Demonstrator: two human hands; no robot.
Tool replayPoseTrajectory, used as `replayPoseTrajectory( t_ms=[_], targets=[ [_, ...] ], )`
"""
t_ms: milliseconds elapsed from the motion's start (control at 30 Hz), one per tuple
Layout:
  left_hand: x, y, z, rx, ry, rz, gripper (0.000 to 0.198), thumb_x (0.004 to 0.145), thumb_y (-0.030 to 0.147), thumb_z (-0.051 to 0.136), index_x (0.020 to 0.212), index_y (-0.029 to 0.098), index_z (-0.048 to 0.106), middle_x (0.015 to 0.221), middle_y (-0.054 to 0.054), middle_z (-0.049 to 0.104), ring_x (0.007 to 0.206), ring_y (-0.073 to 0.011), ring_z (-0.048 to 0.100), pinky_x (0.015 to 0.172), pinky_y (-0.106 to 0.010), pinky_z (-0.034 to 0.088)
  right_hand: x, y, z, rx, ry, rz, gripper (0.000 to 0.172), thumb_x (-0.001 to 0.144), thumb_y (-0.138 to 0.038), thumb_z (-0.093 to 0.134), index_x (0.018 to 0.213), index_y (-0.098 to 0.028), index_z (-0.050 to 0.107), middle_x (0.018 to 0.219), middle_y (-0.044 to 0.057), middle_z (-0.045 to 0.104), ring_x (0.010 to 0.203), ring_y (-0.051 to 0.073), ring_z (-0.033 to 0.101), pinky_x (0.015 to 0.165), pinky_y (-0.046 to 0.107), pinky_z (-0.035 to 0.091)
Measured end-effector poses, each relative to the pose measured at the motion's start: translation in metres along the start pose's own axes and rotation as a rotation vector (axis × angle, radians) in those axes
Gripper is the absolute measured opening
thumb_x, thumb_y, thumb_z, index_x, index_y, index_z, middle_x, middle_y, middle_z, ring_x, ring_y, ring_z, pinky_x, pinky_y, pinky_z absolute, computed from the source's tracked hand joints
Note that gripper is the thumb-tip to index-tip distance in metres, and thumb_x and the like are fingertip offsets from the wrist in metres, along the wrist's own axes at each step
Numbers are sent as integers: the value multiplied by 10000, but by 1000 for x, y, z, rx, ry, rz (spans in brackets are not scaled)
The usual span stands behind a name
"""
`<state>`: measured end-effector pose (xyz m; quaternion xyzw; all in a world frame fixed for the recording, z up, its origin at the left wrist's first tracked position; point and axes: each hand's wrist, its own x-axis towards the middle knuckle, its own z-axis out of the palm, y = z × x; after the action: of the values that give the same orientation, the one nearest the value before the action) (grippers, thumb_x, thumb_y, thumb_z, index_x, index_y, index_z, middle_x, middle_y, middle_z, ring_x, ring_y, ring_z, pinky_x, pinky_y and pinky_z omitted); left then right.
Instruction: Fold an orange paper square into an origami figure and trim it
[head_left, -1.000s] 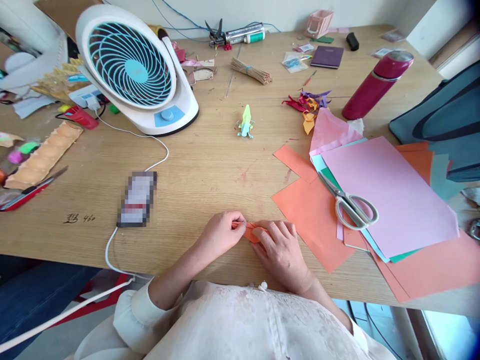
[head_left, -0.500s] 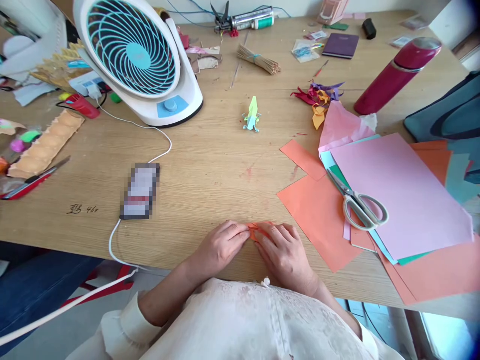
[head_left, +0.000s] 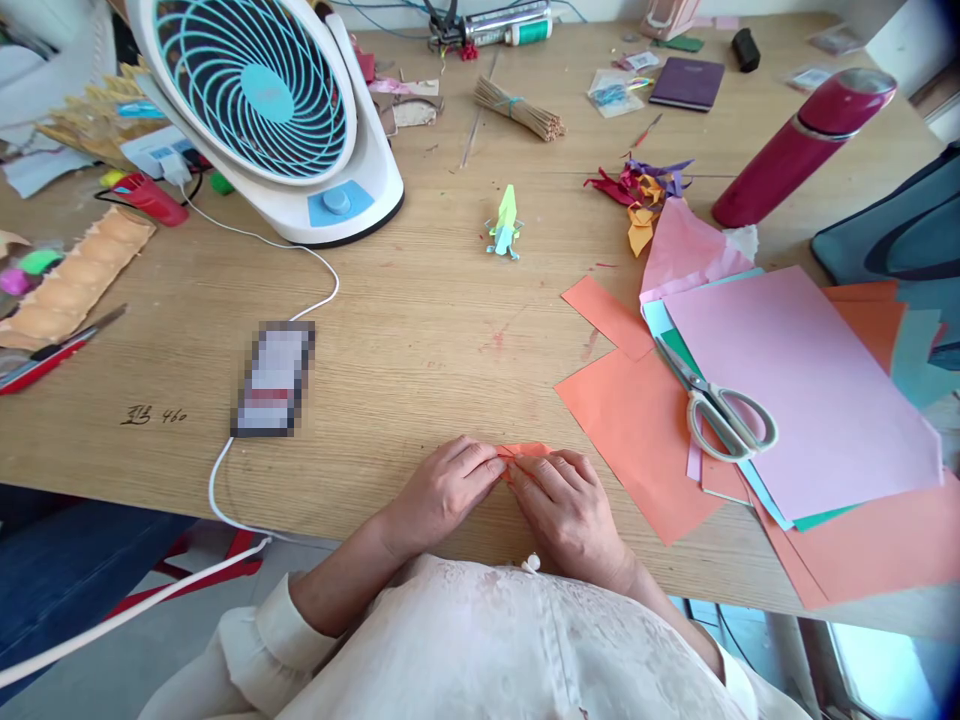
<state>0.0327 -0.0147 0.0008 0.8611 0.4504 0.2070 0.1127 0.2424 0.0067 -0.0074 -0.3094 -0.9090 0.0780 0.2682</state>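
A small folded piece of orange paper (head_left: 527, 451) lies on the wooden table (head_left: 420, 330) near its front edge. My left hand (head_left: 444, 488) pinches its left end with curled fingers. My right hand (head_left: 568, 507) presses down on its right part with bent fingers, hiding most of the piece. Both hands meet over the paper.
Sheets of orange, pink and teal paper (head_left: 795, 390) lie at the right with scissors (head_left: 716, 404) on top. A phone (head_left: 274, 377) on a white cable sits left, a desk fan (head_left: 270, 110) behind it. A small green paper figure (head_left: 505, 225), paper scraps (head_left: 637, 195) and a red flask (head_left: 802, 145) stand farther back.
My hands have closed in over the orange piece, so less of it shows. The view has tilted slightly; the hands stay in the same spot on the table.
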Motion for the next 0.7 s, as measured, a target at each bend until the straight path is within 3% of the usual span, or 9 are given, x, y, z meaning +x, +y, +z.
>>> replayPoseTrajectory(
  t_ms=[167, 700],
  targets=[
    [-2, 0, -2, 65, -40, 39, 228, 1020, 152, 446, 1142, 147, 638, 1056, -78, 693, 961, -194, 604, 868, -342, 524, -1, -1, 0, 10, -13, 19, 267, 919, -42, 453, 1051, -158, 655, 992, 79, 724, 871, 190, 624, 862, 368, 429],
    [-5, -3, -3, 41, 19, 16, 245, 1025, 158, 428, 1059, 160, 670, 1012, -67, 694, 947, -190, 594, 847, -333, 505, 1, -1, -2, -25, -65, 15, 285, 916, -16, 402, 1018, -146, 634, 914, 78, 695, 800, 183, 570, 811, 348, 410]
  ],
)
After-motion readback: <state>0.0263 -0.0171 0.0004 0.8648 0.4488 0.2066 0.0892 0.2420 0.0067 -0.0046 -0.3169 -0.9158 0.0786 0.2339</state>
